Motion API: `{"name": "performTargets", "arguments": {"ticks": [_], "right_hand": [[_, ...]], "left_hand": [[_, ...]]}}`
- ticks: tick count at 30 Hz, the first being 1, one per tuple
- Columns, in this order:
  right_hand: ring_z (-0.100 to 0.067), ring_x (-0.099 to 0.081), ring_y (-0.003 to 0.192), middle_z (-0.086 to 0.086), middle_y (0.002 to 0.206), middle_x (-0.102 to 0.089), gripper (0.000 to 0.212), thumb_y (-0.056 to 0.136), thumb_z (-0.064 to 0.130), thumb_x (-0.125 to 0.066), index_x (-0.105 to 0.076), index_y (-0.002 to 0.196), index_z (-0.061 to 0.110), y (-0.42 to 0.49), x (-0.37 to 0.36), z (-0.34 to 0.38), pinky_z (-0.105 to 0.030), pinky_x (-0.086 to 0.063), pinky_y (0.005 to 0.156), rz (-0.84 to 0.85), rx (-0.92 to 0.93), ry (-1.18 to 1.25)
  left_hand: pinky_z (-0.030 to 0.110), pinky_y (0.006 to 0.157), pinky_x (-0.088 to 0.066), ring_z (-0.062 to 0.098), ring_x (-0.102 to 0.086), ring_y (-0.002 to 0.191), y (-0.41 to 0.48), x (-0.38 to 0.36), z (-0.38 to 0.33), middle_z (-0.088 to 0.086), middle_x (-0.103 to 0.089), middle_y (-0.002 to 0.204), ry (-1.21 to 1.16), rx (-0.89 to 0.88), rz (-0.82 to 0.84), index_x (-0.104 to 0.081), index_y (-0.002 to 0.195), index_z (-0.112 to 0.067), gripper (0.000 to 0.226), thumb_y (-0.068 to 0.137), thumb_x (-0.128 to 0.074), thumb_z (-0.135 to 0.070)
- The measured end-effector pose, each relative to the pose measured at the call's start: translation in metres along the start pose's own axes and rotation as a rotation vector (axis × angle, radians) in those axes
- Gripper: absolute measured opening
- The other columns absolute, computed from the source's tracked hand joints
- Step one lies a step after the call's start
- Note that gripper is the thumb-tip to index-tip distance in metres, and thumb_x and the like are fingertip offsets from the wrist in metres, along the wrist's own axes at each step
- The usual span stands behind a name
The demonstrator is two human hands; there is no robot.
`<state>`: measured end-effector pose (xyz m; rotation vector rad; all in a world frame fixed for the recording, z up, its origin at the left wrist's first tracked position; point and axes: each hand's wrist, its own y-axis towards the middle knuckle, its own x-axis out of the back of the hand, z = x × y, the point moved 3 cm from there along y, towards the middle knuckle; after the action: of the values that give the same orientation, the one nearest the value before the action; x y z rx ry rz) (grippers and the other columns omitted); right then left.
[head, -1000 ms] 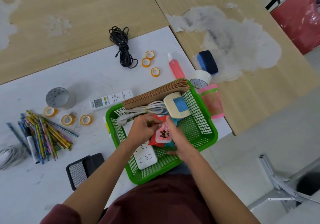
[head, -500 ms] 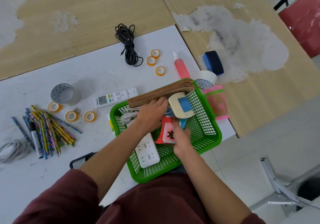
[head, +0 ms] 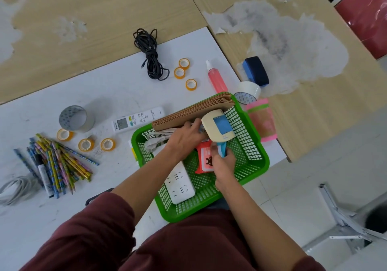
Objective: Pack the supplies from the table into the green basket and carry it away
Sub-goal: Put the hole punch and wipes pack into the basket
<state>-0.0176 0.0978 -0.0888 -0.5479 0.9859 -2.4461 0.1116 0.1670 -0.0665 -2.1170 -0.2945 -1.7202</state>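
Down in the basket: both your hands are working inside the green basket (head: 254, 167), which sits at the near edge of the desk (head: 117, 90), partly overhanging toward you.
Packed: a white power strip (head: 180, 184) with its cord, a brown paper stack (head: 194, 111) along the far wall, a red wipes pack (head: 206, 161), and a cream device with a blue screen (head: 218, 127).
Left to pack: plenty (you're nowhere near the carry) — the pencils (head: 58, 164), the silver tape roll (head: 73, 118), small yellow tape rolls (head: 107, 144), the remote (head: 138, 120), the black cable (head: 150, 57), the pink spray bottle (head: 216, 78), the white tape roll (head: 248, 92), the blue eraser (head: 255, 70) and the white cable (head: 14, 187).
Progress: my read is under half done.
Left hand: your left hand (head: 185, 137) reaches palm-down to the far side, fingers against the cream device and the paper stack; whether its grip is closed on anything, I cannot tell.
Right hand: your right hand (head: 225, 161) sits mid-basket, grip pinched narrow on a blue-and-white item (head: 222, 149) standing upright just beside the wipes pack.
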Motion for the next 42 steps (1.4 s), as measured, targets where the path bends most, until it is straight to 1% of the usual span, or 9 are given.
{"name": "performTargets", "arguments": {"ticks": [7, 13, 19, 23, 26, 31, 35, 38, 42], "right_hand": [[-0.01, -0.066, 0.076, -0.004, 0.096, -0.07, 0.026, 0.095, 0.027, -0.069, -0.062, 0.113, 0.011, 0.002, -0.002, 0.001, -0.017, -0.047, 0.053, -0.018, -0.015, 0.027], [-0.014, -0.071, 0.087, -0.003, 0.102, -0.072, 0.031, 0.086, 0.023, -0.079, -0.065, 0.111, 0.012, -0.002, -0.018, 0.01, -0.023, -0.052, 0.06, -0.047, -0.001, 0.084], [-0.016, -0.07, 0.092, 0.001, 0.103, -0.072, 0.039, 0.079, 0.032, -0.084, -0.067, 0.109, 0.014, 0.001, -0.03, 0.015, -0.035, -0.059, 0.076, -0.043, 0.073, -0.046], [-0.016, -0.065, 0.081, -0.001, 0.094, -0.07, 0.017, 0.084, 0.007, -0.076, -0.064, 0.094, 0.013, 0.008, -0.028, 0.028, -0.028, -0.05, 0.066, -0.136, 0.015, 0.081], [-0.018, -0.067, 0.089, -0.002, 0.103, -0.072, 0.019, 0.084, 0.007, -0.077, -0.07, 0.101, 0.006, 0.006, -0.028, 0.025, -0.031, -0.053, 0.073, -0.174, 0.001, 0.186], [-0.018, -0.07, 0.094, -0.004, 0.105, -0.073, 0.03, 0.079, -0.001, -0.08, -0.069, 0.105, 0.011, 0.0, -0.023, 0.02, -0.028, -0.056, 0.073, -0.09, -0.061, 0.374], [-0.018, -0.071, 0.099, 0.0, 0.109, -0.075, 0.037, 0.083, -0.001, -0.075, -0.07, 0.115, 0.017, 0.002, -0.013, 0.016, -0.029, -0.057, 0.073, 0.077, -0.018, 0.274], [-0.017, -0.072, 0.097, 0.003, 0.102, -0.076, 0.032, 0.081, -0.004, -0.074, -0.072, 0.101, 0.021, 0.001, -0.009, 0.015, -0.031, -0.058, 0.081, 0.104, 0.066, 0.151], [-0.013, -0.072, 0.089, 0.0, 0.098, -0.076, 0.028, 0.082, -0.007, -0.073, -0.073, 0.095, 0.019, -0.002, -0.012, 0.018, -0.021, -0.055, 0.069, 0.063, 0.088, 0.21]], "left_hand": [[0.028, 0.067, -0.046, 0.021, -0.056, 0.09, -0.017, 0.018, 0.026, 0.005, -0.05, 0.117, -0.537, 0.066, -0.294, -0.062, 0.097, -0.018, 0.031, 0.073, -0.065, 0.001], [0.024, 0.06, -0.041, 0.01, -0.049, 0.075, -0.016, 0.02, 0.028, -0.005, -0.049, 0.1, -0.66, 0.124, -0.277, -0.044, 0.068, -0.027, 0.038, 0.071, -0.074, -0.004], [0.026, 0.057, -0.039, 0.012, -0.048, 0.071, -0.015, 0.02, 0.029, -0.004, -0.048, 0.099, -0.631, 0.12, -0.247, -0.051, 0.069, -0.019, 0.026, 0.073, -0.074, -0.01], [0.031, 0.056, -0.044, 0.012, -0.048, 0.071, -0.016, 0.022, 0.027, -0.004, -0.048, 0.1, -0.623, 0.122, -0.26, -0.045, 0.069, -0.025, 0.033, 0.073, -0.071, -0.005], [0.029, 0.058, -0.042, 0.015, -0.05, 0.076, -0.018, 0.021, 0.024, 0.0, -0.05, 0.105, -0.594, 0.115, -0.251, -0.044, 0.069, -0.02, 0.031, 0.072, -0.067, 0.0], [0.029, 0.07, -0.047, 0.027, -0.057, 0.094, -0.019, 0.012, 0.017, 0.014, -0.051, 0.12, -0.518, 0.066, -0.203, -0.066, 0.097, -0.007, 0.025, 0.074, -0.066, 0.004], [0.035, 0.071, -0.051, 0.031, -0.058, 0.096, -0.016, 0.01, 0.014, 0.014, -0.05, 0.12, -0.51, 0.065, -0.185, -0.064, 0.094, -0.006, 0.02, 0.075, -0.067, -0.003], [0.037, 0.075, -0.052, 0.032, -0.057, 0.101, -0.017, 0.007, 0.013, 0.014, -0.049, 0.123, -0.486, 0.057, -0.152, -0.062, 0.093, -0.007, 0.02, 0.074, -0.067, -0.004], [0.04, 0.081, -0.053, 0.03, -0.055, 0.107, -0.02, 0.005, 0.013, 0.012, -0.047, 0.126, -0.484, 0.054, -0.155, -0.063, 0.1, -0.01, 0.025, 0.076, -0.068, -0.006]]}}
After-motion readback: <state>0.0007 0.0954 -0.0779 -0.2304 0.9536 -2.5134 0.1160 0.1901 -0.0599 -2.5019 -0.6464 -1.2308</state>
